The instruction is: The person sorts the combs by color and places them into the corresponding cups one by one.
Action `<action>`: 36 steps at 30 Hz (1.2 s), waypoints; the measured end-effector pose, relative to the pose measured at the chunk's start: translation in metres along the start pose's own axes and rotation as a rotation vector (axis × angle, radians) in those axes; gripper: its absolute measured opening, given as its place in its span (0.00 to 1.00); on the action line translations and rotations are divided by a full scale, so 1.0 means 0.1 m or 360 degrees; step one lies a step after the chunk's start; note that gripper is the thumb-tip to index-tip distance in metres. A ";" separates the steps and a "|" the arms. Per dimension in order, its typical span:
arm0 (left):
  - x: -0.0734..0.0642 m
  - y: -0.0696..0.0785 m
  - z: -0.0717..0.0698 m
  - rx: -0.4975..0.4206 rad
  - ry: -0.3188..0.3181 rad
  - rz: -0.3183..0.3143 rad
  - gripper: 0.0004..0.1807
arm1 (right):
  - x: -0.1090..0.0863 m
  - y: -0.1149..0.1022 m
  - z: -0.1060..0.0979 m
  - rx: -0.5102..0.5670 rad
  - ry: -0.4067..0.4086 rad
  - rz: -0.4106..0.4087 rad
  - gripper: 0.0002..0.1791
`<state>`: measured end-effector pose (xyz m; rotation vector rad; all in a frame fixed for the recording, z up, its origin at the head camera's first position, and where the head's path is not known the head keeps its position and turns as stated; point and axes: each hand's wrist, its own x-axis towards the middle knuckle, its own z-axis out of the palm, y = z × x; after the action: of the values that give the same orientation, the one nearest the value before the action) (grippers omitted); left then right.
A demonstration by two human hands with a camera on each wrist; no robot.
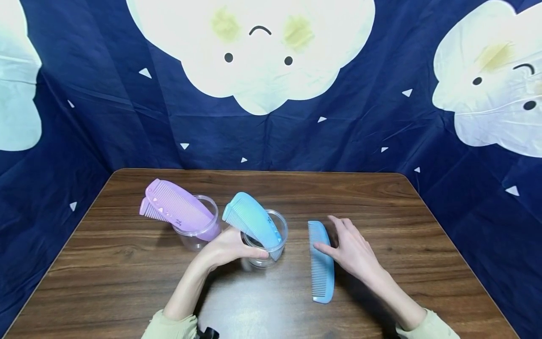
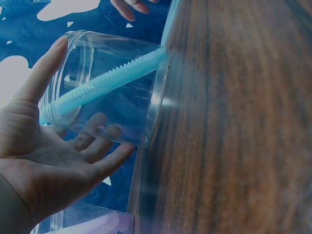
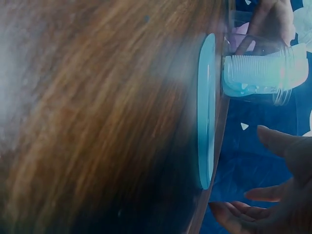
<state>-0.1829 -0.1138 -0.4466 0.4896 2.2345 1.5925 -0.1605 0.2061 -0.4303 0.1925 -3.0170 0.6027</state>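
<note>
My left hand (image 1: 226, 247) grips a clear plastic jar (image 2: 119, 109) in the middle of the table, thumb near its rim and fingers on the far side. A light blue comb (image 1: 253, 217) leans in that jar, its upper end sticking out to the left. To the right, another blue comb (image 1: 323, 278) lies flat on the table, teeth facing left. Above this comb hovers my right hand (image 1: 355, 249), fingers spread and thumb overlapping the comb in the head view. The right wrist view shows a gap between the hand and the lying comb (image 3: 206, 112).
Left of the gripped jar stands a second clear jar (image 1: 194, 242) with two purple combs (image 1: 179, 202) leaning out to the left. The wooden table (image 1: 139, 287) meets a dark blue cloth (image 1: 114, 117) with white clouds at its back and sides.
</note>
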 end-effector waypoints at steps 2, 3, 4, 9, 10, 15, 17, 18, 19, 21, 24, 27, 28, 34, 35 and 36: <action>0.00 0.00 0.00 0.0003 0.0003 -0.0009 0.41 | -0.01 0.01 0.00 -0.0027 -0.0062 0.0018 0.48; 0.00 0.00 0.00 0.0004 0.0005 -0.0013 0.41 | -0.01 0.01 0.00 -0.0038 -0.0088 0.0025 0.48; 0.00 0.00 0.00 0.0004 0.0005 -0.0015 0.41 | -0.01 0.01 0.00 -0.0048 -0.0112 0.0034 0.49; 0.00 0.00 0.00 -0.0011 0.0004 -0.0017 0.41 | -0.01 0.00 0.02 -0.0103 -0.0209 0.0042 0.50; 0.00 0.00 0.00 -0.0014 0.0003 -0.0015 0.42 | -0.01 0.00 0.03 -0.0111 -0.0229 0.0041 0.50; 0.00 0.01 0.00 -0.0008 0.0001 -0.0010 0.41 | -0.01 -0.02 0.05 -0.0156 -0.0289 0.0038 0.52; 0.00 0.01 0.00 -0.0002 0.0002 -0.0011 0.41 | -0.01 -0.03 0.06 -0.0178 -0.0289 0.0032 0.52; 0.00 0.01 -0.01 0.0001 0.0003 -0.0011 0.41 | -0.01 -0.04 0.06 -0.0188 -0.0288 0.0026 0.52; 0.00 0.01 -0.01 0.0003 0.0003 -0.0011 0.41 | -0.01 -0.05 0.07 -0.0200 -0.0283 0.0019 0.53; 0.00 0.01 -0.01 0.0004 0.0004 -0.0010 0.41 | -0.02 -0.06 0.08 -0.0224 -0.0276 0.0002 0.53; 0.00 0.00 -0.01 0.0011 0.0008 -0.0014 0.40 | -0.02 -0.09 0.09 -0.0260 -0.0271 -0.0008 0.55; 0.00 0.00 -0.01 0.0020 0.0013 -0.0018 0.40 | -0.01 -0.12 0.10 -0.0297 -0.0278 -0.0003 0.56; 0.00 0.00 -0.01 0.0021 0.0012 -0.0018 0.40 | 0.00 -0.13 0.10 -0.0309 -0.0285 0.0001 0.56; 0.00 0.01 -0.01 0.0005 -0.0003 0.0003 0.38 | 0.01 -0.15 0.13 -0.0369 -0.0300 -0.0008 0.57; 0.00 0.01 -0.01 -0.0001 -0.0004 0.0006 0.38 | 0.01 -0.15 0.13 -0.0377 -0.0296 -0.0013 0.57; 0.00 0.01 -0.01 -0.0001 -0.0004 0.0007 0.38 | 0.02 -0.15 0.14 -0.0386 -0.0291 -0.0022 0.57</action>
<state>-0.1832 -0.1141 -0.4451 0.4966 2.2322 1.5942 -0.1606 0.1868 -0.4370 0.2683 -3.2248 0.2249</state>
